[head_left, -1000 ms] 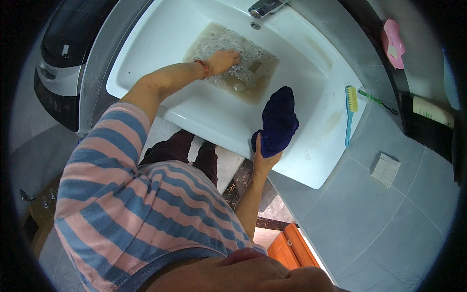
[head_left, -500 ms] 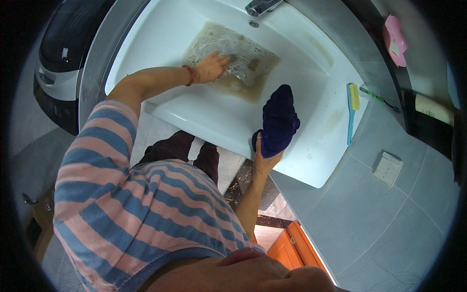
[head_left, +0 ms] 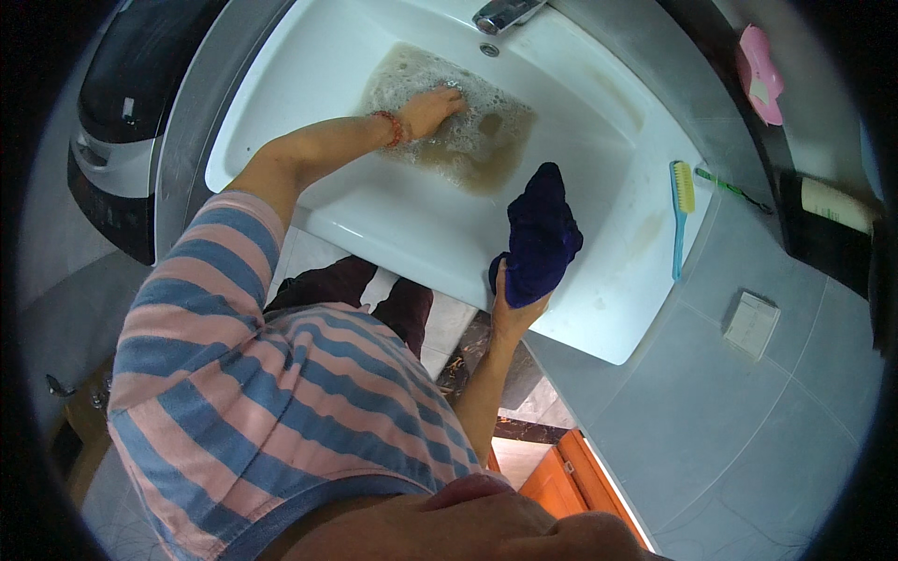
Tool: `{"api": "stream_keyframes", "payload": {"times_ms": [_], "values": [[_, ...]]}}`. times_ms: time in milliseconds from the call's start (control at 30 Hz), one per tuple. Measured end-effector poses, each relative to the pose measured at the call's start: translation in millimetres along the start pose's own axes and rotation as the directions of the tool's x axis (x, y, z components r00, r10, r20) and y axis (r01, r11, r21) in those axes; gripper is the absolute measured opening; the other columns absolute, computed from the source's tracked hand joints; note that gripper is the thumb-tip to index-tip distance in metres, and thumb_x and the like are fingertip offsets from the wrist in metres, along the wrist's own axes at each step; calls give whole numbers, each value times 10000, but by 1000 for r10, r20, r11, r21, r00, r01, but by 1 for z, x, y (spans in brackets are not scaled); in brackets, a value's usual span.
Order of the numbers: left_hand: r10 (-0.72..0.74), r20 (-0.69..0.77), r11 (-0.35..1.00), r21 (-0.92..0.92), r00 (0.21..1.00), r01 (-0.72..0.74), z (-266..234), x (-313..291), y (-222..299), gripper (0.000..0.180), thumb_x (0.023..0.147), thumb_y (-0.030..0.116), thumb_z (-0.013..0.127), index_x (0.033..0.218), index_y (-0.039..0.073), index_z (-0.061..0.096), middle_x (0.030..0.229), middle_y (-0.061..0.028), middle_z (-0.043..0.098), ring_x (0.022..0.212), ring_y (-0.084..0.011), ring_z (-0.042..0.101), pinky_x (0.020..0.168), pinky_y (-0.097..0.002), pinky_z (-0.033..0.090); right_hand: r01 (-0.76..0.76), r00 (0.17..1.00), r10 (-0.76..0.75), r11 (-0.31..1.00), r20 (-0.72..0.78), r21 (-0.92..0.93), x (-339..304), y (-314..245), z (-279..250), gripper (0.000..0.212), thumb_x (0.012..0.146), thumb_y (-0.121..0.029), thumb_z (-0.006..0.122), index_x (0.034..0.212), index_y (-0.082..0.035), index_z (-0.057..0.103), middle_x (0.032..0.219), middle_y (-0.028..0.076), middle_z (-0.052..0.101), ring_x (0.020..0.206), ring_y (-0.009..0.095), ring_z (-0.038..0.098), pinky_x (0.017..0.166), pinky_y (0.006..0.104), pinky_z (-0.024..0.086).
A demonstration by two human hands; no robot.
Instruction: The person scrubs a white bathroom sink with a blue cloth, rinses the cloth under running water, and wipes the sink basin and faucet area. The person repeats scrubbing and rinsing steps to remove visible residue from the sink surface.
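Observation:
In the white washbasin (head_left: 412, 220) lies a shallow pool of brownish, foamy water (head_left: 505, 154). My left hand (head_left: 432, 110) reaches into it, fingers bent down. Its fingertips dip into the suds, so what they touch is hidden. A red beaded bracelet (head_left: 386, 129) circles that wrist. Over the front right part of the basin, my right hand (head_left: 517, 313) grips a bunched dark blue cloth (head_left: 543, 234) from below, with the thumb along its left side. The cloth stands up from the hand, apart from the water.
A chrome tap (head_left: 505, 13) juts over the far side of the basin. On the right rim lies a blue brush (head_left: 680, 220) with yellow bristles, beside a green toothbrush (head_left: 734, 190). A pink dish (head_left: 760, 75) and a pale tube (head_left: 835, 204) rest on the dark ledge.
My left hand has moved a little right and away from me through the foam. My right hand still holds the dark blue cloth in nearly the same place.

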State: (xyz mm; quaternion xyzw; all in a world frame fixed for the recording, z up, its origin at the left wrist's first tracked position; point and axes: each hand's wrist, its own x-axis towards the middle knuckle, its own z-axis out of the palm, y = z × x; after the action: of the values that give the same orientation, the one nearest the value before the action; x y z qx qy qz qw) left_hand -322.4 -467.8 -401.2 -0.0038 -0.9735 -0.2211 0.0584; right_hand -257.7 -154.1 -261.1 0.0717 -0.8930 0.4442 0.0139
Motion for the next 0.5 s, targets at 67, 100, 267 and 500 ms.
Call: {"api": "stream_keyframes", "payload": {"times_ms": [67,100,267,500], "values": [[112,101,990,70,989,-120,-3,6,-9,239,694,16,576,927,67,555,998,-60,480,984,-264,498,823,-366,456,38,999,-38,999,-4,2,2,1,2,650,650,-227,762,1155,35,449,1083,212,547,995,321,543,877,352,396],[166,150,978,102,975,-183,-5,10,-12,242,690,4,578,921,70,558,1000,-56,481,986,-266,499,821,-365,461,60,998,-60,998,-7,3,4,1,2,650,641,-224,766,1148,26,446,1061,215,551,973,340,553,857,362,411],[329,253,939,19,910,-344,-16,26,-23,296,692,14,589,973,106,582,996,-48,502,1005,-250,501,795,-355,482,135,991,-135,991,-12,-11,5,4,1,634,646,-213,767,1140,26,451,1043,214,555,961,332,560,852,355,411],[313,249,937,79,917,-341,-3,39,-25,305,729,27,553,1018,119,583,996,-44,509,1008,-238,504,795,-342,489,91,995,-92,996,-43,-16,3,1,4,638,636,-219,767,1133,28,451,1023,213,565,940,323,571,841,347,417]]}}
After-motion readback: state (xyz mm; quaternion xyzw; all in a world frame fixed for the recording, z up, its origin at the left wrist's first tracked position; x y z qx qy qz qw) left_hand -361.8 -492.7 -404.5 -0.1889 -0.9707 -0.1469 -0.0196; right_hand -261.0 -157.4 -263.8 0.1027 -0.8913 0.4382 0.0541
